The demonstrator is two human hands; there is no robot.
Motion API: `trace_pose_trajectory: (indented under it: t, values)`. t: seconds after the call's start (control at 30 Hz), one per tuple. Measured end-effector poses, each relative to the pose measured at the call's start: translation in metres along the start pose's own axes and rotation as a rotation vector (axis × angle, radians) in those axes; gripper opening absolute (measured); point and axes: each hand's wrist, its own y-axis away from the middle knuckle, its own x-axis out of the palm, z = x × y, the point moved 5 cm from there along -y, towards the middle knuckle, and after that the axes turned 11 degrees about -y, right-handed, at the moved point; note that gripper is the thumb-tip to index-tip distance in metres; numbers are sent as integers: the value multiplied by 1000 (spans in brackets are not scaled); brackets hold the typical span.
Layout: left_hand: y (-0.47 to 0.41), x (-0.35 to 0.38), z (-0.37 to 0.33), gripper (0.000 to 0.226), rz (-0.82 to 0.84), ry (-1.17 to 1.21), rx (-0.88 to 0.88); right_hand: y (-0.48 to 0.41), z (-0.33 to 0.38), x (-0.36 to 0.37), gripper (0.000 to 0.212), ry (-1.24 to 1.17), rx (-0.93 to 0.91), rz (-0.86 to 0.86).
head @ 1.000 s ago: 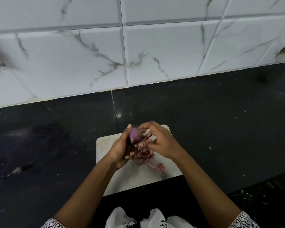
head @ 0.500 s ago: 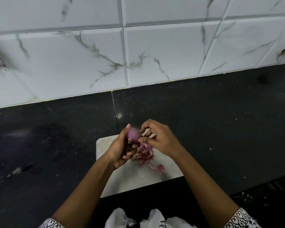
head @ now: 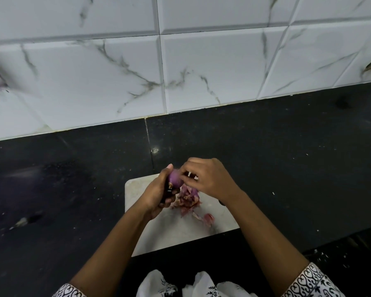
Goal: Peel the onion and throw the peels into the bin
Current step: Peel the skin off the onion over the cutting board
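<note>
**A:** Head view, the only one. Where is the onion?

**B:** Just below the centre of the frame. The onion (head: 175, 181) is held in the air above the far edge of the board (head: 180, 234). The left hand (head: 156, 197) grasps it from the left, with the fingers curled under it and the thumb up along its side.

**A:** And the other hand?

**B:** The right hand (head: 209, 181) comes in from the right. Its bent fingertips pinch at the onion's upper right side. I cannot tell whether a strip of skin is already lifted there.

**A:** How will it handle?

**B:** I'd judge it light and firm. The bared purple flesh looks glossy, so it is probably slippery. The dry skin should be thin and brittle and likely to tear into scraps. I would cradle the body in the palm and pick at a loose edge near the root or the tip.

**A:** And the peels?

**B:** The peels (head: 187, 200) lie in a pinkish heap on the board, right under the hands. One small pink bit (head: 209, 218) lies apart, lower right of the heap. They are light and will scatter, so they are best gathered together.

**A:** What about the surface and the room?

**B:** The pale board sits on a black speckled counter (head: 287, 157), near its front edge. White crumbs dot the counter at the right. Tiles (head: 201, 71), white with grey veins, fill the upper half of the frame. No bin shows anywhere, so the throwing away is not yet done.
</note>
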Motion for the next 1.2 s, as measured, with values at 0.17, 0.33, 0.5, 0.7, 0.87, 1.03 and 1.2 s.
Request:
trace_pose_trajectory:
  t: [0.17,0.33,0.5,0.7,0.87,1.03,1.2]
  values:
    - [0,1,1,52,-28,-2,-1,-4,4,4,22,56,58,10]
    - [-2,2,0,56,-30,123,5,16,-32,13,10,79,371,75]
    - [-3,2,3,54,-13,184,-19,24,-20,6,20,-393,430,-167]
    - [-5,8,5,56,-34,230,-56,22,-14,3,13,-231,485,-105]
    - [-9,4,12,59,-130,282,-96,31,-23,12,26,-381,603,22]
    - [-9,1,20,60,-147,344,-135,35,-25,15,20,-352,594,-97]
    - [-5,7,16,60,-126,369,-124,26,-8,25,37,-334,439,30]
